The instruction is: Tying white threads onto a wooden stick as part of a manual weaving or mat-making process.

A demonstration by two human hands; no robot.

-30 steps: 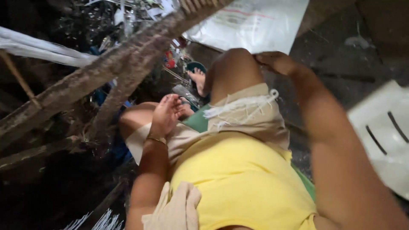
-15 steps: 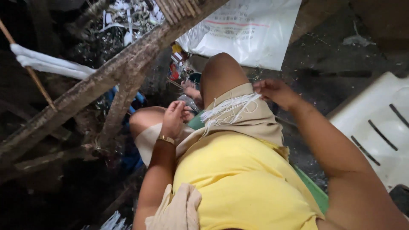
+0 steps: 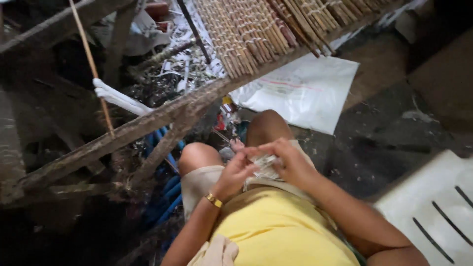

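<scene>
My left hand [image 3: 238, 172] and my right hand [image 3: 287, 161] meet over my lap, both pinching a small bunch of white strings [image 3: 267, 161]. A gold bracelet [image 3: 213, 200] circles my left wrist. I sit in a yellow shirt [image 3: 281, 231] and beige shorts, knees raised. Above my knees runs a rough wooden beam [image 3: 148, 123] that carries a mat of thin brown sticks bound with white string [image 3: 256, 29].
A white plastic sack [image 3: 305, 93] lies on the dark ground beyond my knees. A white slotted plastic chair [image 3: 438, 212] stands at the lower right. A thin stick with a bundle of white strips [image 3: 116, 98] hangs at the left, with scraps behind it.
My right hand came off my right knee and thigh to the middle of my lap. My left hand rose to meet it on the strings. The view tilted up, showing the stick mat.
</scene>
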